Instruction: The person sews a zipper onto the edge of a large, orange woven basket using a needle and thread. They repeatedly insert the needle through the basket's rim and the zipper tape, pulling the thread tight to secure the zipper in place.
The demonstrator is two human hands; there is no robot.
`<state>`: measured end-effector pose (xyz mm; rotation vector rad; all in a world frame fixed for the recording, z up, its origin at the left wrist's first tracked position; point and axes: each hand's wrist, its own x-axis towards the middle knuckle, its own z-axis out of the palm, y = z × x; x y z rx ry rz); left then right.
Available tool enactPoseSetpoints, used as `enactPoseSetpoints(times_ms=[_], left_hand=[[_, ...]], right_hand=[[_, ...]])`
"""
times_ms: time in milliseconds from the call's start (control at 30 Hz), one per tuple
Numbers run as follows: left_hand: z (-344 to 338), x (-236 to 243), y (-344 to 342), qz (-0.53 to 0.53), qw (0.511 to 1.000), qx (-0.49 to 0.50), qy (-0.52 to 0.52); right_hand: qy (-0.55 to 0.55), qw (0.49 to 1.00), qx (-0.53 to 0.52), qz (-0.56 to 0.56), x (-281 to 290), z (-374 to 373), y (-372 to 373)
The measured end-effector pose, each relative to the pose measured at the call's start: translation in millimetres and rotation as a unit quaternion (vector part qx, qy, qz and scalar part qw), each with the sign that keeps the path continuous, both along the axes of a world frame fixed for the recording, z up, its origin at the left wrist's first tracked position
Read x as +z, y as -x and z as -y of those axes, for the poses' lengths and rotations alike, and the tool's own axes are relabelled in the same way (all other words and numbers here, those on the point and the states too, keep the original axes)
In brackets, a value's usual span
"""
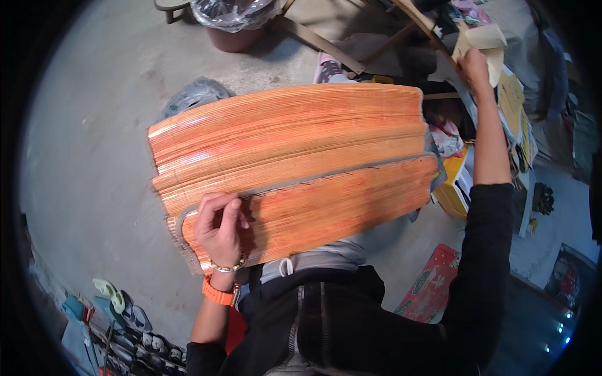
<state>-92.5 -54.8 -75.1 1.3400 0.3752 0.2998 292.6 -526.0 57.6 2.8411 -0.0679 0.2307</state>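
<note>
Two hands working: left hand point(219, 229) is gripping the orange paper stack point(295, 163) steady against the lap, right hand point(475, 66) is pinching a loose yellowish sheet point(486, 41).

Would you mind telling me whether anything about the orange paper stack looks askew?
Yes. The orange paper stack is not squared: its sheets slide into stepped bands, edges fanned, under the left hand. The right hand reaches to cream paper.
</note>
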Motion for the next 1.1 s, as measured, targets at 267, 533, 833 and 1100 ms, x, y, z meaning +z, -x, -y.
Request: enactPoseSetpoints(times_ms=[267, 533, 833, 1100], left_hand=[[3.8, -5.8, -0.8, 0.003, 1.0, -0.006, -0.011], [6.1, -6.2, -4.3, 0.006, 1.0, -0.02, -0.019], [4.2, -4.0, -0.7, 0.001, 0.999, 0.034, 0.022], [4.2, 1.2, -2.2, 0.006, 0.999, 0.039, 0.032]], right_hand=[[-0.048, 0.999, 0.001, 0.025, -14.8, -2.2, 21.1], [-0.075, 0.976, 0.123, 0.163, -22.4, 2.2, 69.5], [-0.627, 0.775, -0.006, 0.078, -42.4, -149.0, 223.7], [-0.694, 0.681, 0.078, -0.222, -86.2, -307.3, 349.2]])
